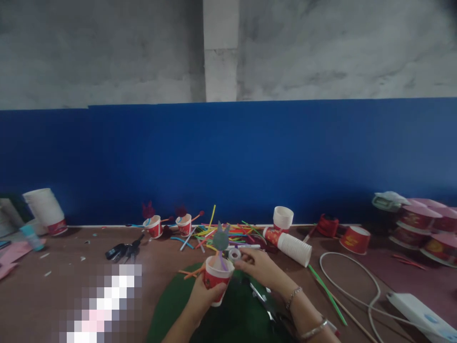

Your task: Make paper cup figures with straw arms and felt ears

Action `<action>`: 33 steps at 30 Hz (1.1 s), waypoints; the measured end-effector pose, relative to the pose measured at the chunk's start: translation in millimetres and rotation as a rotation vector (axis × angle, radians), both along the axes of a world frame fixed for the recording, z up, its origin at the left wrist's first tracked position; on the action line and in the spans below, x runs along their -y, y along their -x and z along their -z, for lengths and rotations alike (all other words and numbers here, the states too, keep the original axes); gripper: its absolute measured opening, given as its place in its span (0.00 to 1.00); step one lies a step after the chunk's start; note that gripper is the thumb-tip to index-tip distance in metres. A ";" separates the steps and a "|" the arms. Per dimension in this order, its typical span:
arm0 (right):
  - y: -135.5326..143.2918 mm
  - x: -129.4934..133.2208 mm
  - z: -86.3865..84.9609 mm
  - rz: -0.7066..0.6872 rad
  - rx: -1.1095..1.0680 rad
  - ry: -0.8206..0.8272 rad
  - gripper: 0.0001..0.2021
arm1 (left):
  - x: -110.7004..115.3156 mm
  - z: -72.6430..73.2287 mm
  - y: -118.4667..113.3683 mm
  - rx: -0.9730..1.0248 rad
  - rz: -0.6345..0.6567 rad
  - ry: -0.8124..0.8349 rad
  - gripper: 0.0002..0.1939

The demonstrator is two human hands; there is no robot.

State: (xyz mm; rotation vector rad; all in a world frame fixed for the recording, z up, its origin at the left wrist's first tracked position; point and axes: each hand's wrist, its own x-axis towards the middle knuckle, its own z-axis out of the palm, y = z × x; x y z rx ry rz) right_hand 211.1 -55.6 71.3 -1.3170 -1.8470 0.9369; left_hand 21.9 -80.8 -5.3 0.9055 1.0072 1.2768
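Note:
My left hand [203, 293] is wrapped round a red and white paper cup [214, 281], held tilted above a dark green round surface [167, 300]. Orange strips [193, 273] stick out from the cup's left side. From its mouth rises a purple strip [222, 261] topped by a grey-green cutout with pointed ears [220, 239]. At the cup's right rim, my right hand [259, 267] has its fingertips closed at the edge of a small roll of clear tape [234, 255]. Below that hand lie scissors [262, 300], partly hidden by my forearm.
Behind the hands lies a pile of coloured strips [232, 232]. Two decorated cups [154, 226] stand near the blue wall panel [228, 162]. A stack of cups [291, 247] lies sideways to the right. Further right are a white cable [374, 286], a power strip [421, 312] and stacked red tubs [417, 219].

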 end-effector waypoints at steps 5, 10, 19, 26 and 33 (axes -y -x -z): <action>19.2 1.1 0.1 -0.027 -0.561 0.209 0.24 | 7.9 -5.7 -0.2 -0.030 0.210 -0.073 0.40; 22.3 3.2 4.8 0.083 -0.610 0.220 0.16 | 9.0 0.6 -0.8 0.008 0.169 -0.048 0.39; 15.5 20.7 -15.3 -0.040 -0.252 -0.061 0.06 | 7.4 -8.3 5.3 -0.063 0.162 -0.379 0.37; 17.9 46.9 -44.4 -0.111 -0.184 -0.224 0.19 | 11.9 -7.4 3.8 -0.024 0.199 -0.343 0.39; 23.4 53.2 -50.0 -0.202 -0.150 -0.438 0.08 | 12.3 -10.5 6.9 -0.081 0.146 -0.587 0.32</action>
